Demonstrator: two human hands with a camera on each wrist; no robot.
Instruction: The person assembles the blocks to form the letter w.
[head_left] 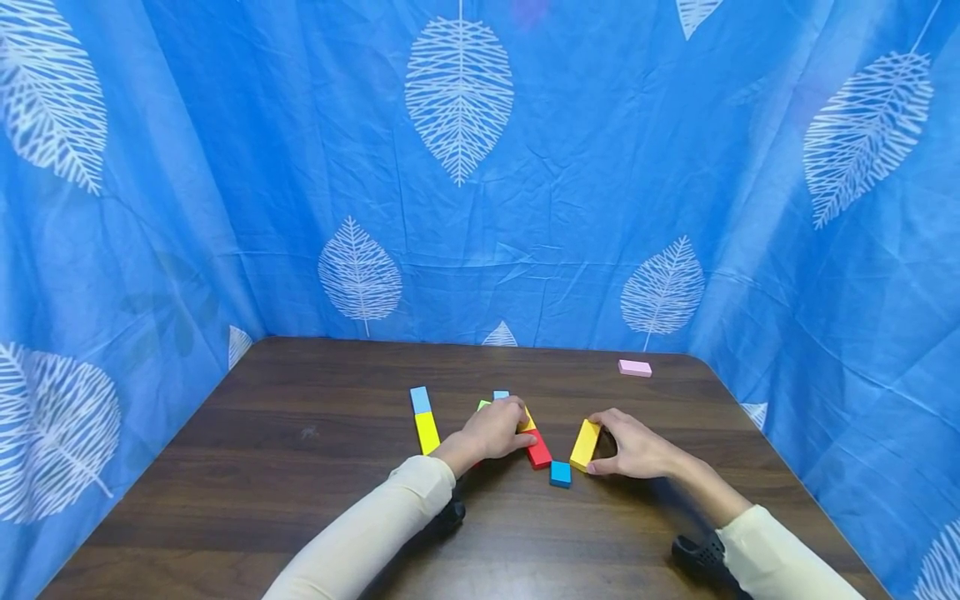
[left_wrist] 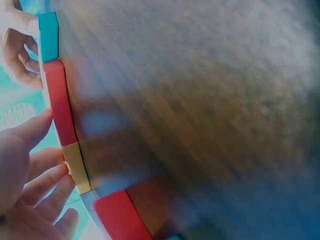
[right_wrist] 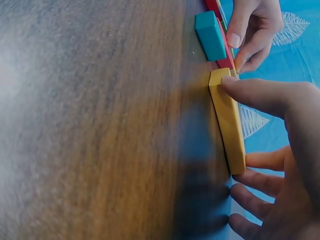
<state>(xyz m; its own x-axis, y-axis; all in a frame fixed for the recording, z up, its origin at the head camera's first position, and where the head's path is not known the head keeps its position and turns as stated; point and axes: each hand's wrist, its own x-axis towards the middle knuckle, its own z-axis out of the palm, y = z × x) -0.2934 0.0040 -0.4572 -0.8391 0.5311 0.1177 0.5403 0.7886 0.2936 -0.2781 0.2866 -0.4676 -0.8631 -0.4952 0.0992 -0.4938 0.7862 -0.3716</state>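
Note:
My left hand (head_left: 495, 428) rests at a slanting row of blocks. Its thumb touches a red block (head_left: 538, 451), and its fingertips meet the yellow block (left_wrist: 76, 167) beyond it. At the red block's near end stands a small blue block (head_left: 560, 474). To the right of that, my right hand (head_left: 637, 446) holds a longer yellow block (head_left: 584, 445) lengthwise, thumb at the near end and fingers at the far end. Partly behind the left hand are a green block (head_left: 483, 404) and a light blue one (head_left: 501, 395). Another red block (left_wrist: 122, 215) shows in the left wrist view.
Left of the left forearm, a light blue block (head_left: 421, 400) and a bright yellow block (head_left: 427, 432) lie end to end. A pink block (head_left: 635, 368) is near the far right edge of the brown table (head_left: 300, 492). Blue leaf-print curtain (head_left: 570, 208) surrounds the back and sides.

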